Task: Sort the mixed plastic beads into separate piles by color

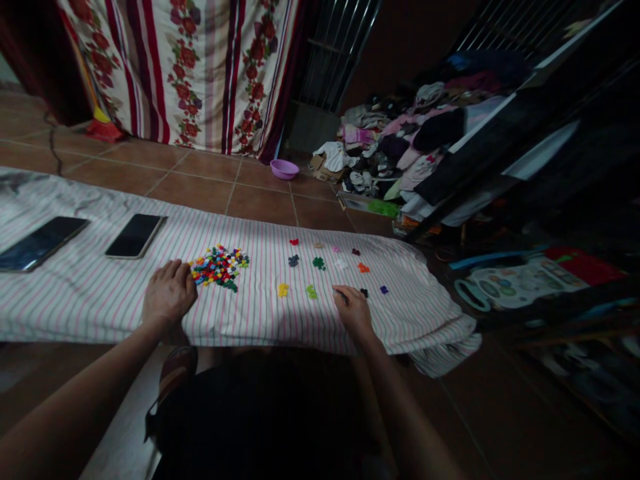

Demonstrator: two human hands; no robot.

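Note:
A mixed pile of small coloured pieces (219, 267) lies on the striped cloth (250, 320). My left hand (171, 291) rests on the cloth at the pile's left edge, its fingers curled; what they hold, if anything, is hidden. My right hand (353, 308) is right of the light green group (311, 291), with thumb and fingers pressed together; anything between them is too small to name. Beyond it are small single-colour groups: orange (363, 268), white (341, 264), dark green (319, 263), grey (293, 261) and red (294, 242). A yellow group (283, 290) sits farther left; a purple one (384, 290) is to the right.
A phone (135, 236) and a larger dark device (43, 244) lie on the cloth at the left. On the tiled floor beyond are a purple basin (285, 169) and a heap of clothes (395, 143). A floral curtain (185, 73) hangs behind.

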